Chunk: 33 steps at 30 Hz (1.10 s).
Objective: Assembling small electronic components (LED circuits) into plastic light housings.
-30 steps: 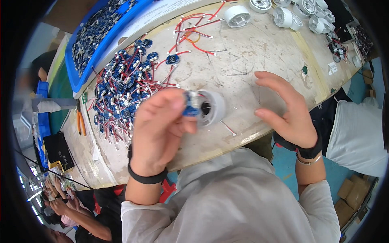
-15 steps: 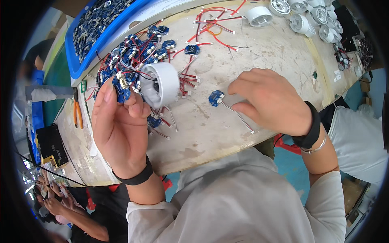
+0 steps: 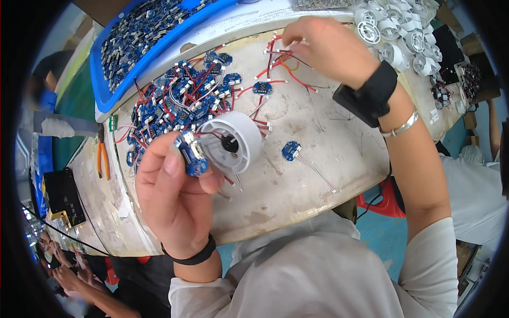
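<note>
The blue circuit board (image 3: 192,153) is in the left hand (image 3: 177,199), above the surface (image 3: 275,196). The thumb and the fingers of this hand are clamped on the board, which stands tilted between their tips. Just to the right of these fingertips is the white round housing (image 3: 248,139), its open side showing a black round part (image 3: 229,143); thin wires run between the board and the inside. Whether the fingers also support the housing, I cannot tell. The right hand (image 3: 334,50) is at the red wires (image 3: 305,84) on the far side, with thumb and forefinger near each other; if they are closed on a wire, I cannot tell.

Half a second ago, the right hand was close to the loose board (image 3: 291,151) with the pale cable; now it has gone farther away, while this board stays lying on the surface. The left hand keeps its grip, and the inside of the housing shows more fully.

By count: one board in the left hand, one housing beside it, one loose board apart, one pair of orange-handled pliers (image 3: 103,159) and one blue tray (image 3: 99,74). The boards in the pile (image 3: 180,95) overlap too much for counting.
</note>
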{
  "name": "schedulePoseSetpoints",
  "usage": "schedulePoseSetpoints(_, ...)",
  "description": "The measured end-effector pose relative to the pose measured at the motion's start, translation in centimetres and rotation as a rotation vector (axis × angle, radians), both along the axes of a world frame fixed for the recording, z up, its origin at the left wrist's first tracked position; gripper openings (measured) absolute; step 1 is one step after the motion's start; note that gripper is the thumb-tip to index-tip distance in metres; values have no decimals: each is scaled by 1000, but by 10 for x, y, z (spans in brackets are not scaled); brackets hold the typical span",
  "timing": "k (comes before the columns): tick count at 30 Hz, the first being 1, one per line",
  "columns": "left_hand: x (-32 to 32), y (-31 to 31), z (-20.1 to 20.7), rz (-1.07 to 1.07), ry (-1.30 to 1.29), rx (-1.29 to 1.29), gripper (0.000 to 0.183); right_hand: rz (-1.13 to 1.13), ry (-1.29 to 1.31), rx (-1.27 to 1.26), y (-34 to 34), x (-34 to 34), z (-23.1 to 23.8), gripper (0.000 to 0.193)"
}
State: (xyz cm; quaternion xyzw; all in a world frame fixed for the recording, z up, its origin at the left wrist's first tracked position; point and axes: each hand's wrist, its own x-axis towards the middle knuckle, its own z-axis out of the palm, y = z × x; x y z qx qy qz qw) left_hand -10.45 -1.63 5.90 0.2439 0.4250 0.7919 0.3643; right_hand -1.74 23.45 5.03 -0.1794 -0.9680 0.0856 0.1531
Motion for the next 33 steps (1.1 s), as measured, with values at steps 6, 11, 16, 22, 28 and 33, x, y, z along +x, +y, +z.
schedulePoseSetpoints(6,4,2,0,18,-32,14,24,33,-44,26,14,-14,-21,13)
schedulePoseSetpoints(11,6,3,0,7,-83,25,20,134,-86,49,4,-25,-35,11)
schedulePoseSetpoints(16,7,3,-3,-7,-77,29,19,137,-170,-31,3,-27,-33,9)
schedulePoseSetpoints(22,8,4,-4,-38,-141,-7,20,225,39,-188,11,-18,-27,8)
schedulePoseSetpoints(28,8,7,-8,-32,-117,-39,20,227,-269,15,-7,-30,-29,10)
schedulePoseSetpoints(33,7,11,-13,-50,-123,-40,19,198,-301,-15,1,-31,-34,10)
